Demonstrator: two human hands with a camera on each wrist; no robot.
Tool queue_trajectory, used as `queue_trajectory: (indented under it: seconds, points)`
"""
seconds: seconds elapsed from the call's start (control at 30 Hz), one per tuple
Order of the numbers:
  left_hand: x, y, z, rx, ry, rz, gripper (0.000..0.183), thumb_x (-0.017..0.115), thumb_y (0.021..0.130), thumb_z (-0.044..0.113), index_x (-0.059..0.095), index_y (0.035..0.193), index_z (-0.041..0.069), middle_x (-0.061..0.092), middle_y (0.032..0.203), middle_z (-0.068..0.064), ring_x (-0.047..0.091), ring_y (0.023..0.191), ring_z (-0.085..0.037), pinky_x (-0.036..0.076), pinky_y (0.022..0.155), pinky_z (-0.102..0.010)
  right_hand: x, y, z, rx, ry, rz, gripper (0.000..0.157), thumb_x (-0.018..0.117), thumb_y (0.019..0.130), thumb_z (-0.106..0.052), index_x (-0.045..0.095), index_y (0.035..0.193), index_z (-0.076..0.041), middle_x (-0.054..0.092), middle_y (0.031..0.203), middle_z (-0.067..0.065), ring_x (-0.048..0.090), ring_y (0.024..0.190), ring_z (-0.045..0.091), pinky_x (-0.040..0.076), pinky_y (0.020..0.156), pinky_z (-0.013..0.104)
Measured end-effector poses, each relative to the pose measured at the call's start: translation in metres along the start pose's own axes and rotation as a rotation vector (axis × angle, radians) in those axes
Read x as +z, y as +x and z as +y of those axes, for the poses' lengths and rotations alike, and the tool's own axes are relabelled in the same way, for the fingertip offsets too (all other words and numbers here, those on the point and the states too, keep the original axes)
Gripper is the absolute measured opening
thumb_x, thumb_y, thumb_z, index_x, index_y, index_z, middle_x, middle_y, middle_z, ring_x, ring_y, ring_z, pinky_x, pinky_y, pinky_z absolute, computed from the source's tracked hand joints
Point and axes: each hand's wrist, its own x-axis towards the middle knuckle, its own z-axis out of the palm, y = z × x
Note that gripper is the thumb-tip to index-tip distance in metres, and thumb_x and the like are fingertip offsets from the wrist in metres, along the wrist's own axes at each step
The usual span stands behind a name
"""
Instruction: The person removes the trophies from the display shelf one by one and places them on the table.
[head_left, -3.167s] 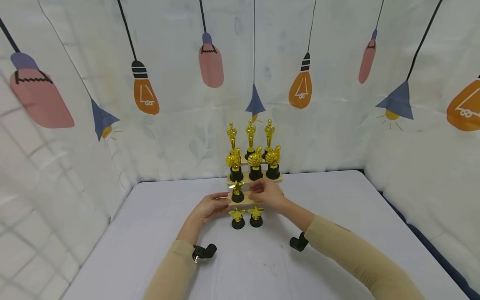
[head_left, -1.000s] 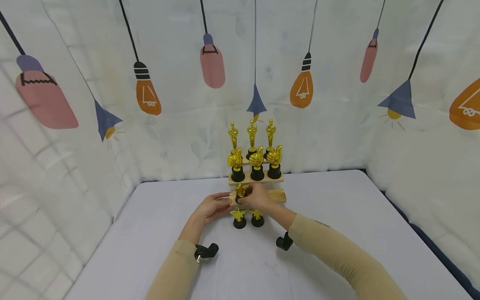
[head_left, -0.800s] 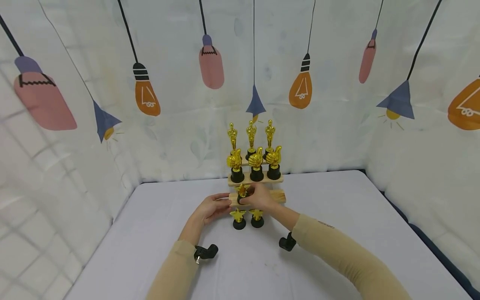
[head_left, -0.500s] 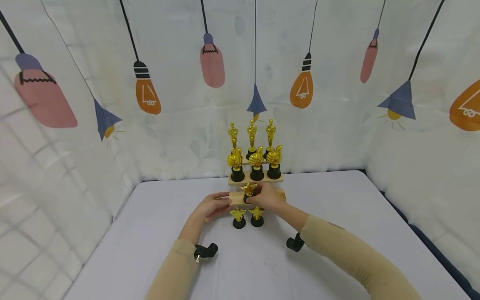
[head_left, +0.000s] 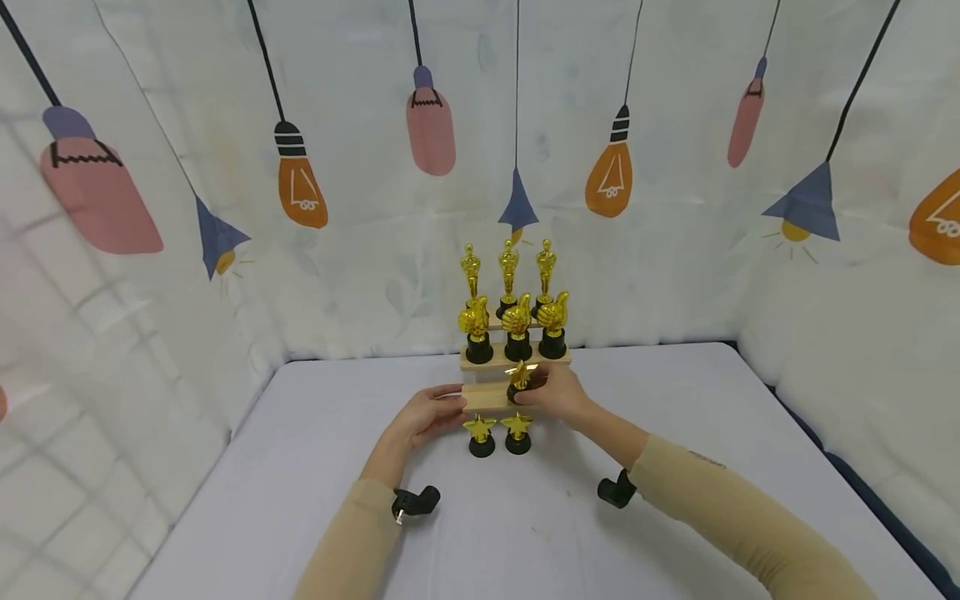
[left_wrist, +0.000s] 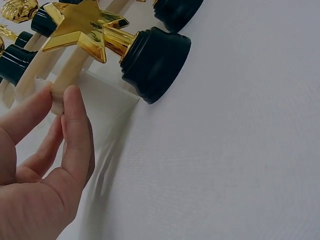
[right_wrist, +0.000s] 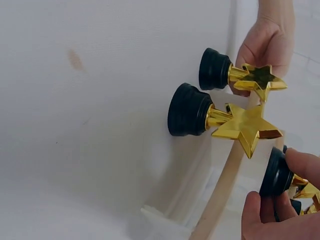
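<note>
My right hand [head_left: 561,393] holds a gold star trophy [head_left: 521,375] over the lowest wooden step [head_left: 483,398] of a tiered stand, right of its middle. In the right wrist view the thumb and fingers are around its black base [right_wrist: 276,172]. My left hand [head_left: 427,417] pinches the left end of that step; the left wrist view has the thumb and forefinger on the board's tip [left_wrist: 59,100]. Two more star trophies, a left one [head_left: 481,435] and a right one [head_left: 517,433], stand upright on the table in front of the stand.
Three thumbs-up trophies [head_left: 517,321] stand on the middle step [head_left: 495,358]. Behind them, three gold figure trophies [head_left: 508,271] fill the top step. A white cloth covers the table [head_left: 525,533], and a printed curtain [head_left: 360,292] hangs close behind the stand.
My right hand took hold of the star trophy at the step's left end and has moved it rightward along the step. The left hand stays at the step's left end.
</note>
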Motion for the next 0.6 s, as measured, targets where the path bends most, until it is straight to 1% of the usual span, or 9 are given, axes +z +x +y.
queue_trajectory:
  seconds: [0.1,0.37,0.47,0.6]
  points:
    - [0.0,0.001,-0.001,-0.002,-0.005,-0.006,0.056,0.069,0.097,0.0,0.046,0.148,-0.006,0.058,0.135,-0.026,0.068,0.102,-0.024,0.059,0.088,-0.032,-0.005,-0.002,0.002,-0.002,0.017,-0.002,0.042,0.086,0.084,-0.015,0.068,0.117,0.004,0.068,0.106,0.011,0.064,0.097,0.026,0.056,0.081,0.038]
    - [0.0,0.002,0.001,-0.007,0.0,-0.005,0.055,0.067,0.098,-0.002,0.046,0.148,-0.005,0.059,0.134,-0.025,0.069,0.101,-0.023,0.06,0.086,-0.031,-0.018,-0.011,0.005,0.039,0.064,0.006,0.051,0.084,0.086,-0.014,0.064,0.127,0.006,0.069,0.116,0.014,0.064,0.109,0.029,0.057,0.09,0.042]
    - [0.0,0.002,0.001,0.004,0.012,-0.01,0.054,0.067,0.098,-0.002,0.045,0.148,-0.007,0.059,0.133,-0.026,0.069,0.099,-0.023,0.06,0.085,-0.03,-0.02,-0.015,0.006,0.038,0.079,0.01,0.05,0.084,0.086,-0.014,0.064,0.127,0.005,0.069,0.117,0.014,0.064,0.111,0.029,0.057,0.091,0.041]
    - [-0.001,0.002,0.0,0.013,0.027,-0.011,0.054,0.068,0.097,-0.002,0.047,0.147,-0.007,0.059,0.132,-0.026,0.07,0.098,-0.024,0.06,0.085,-0.031,-0.021,-0.021,0.006,0.037,0.078,0.008,0.048,0.084,0.086,-0.014,0.065,0.125,0.006,0.069,0.116,0.014,0.064,0.109,0.029,0.057,0.09,0.041]
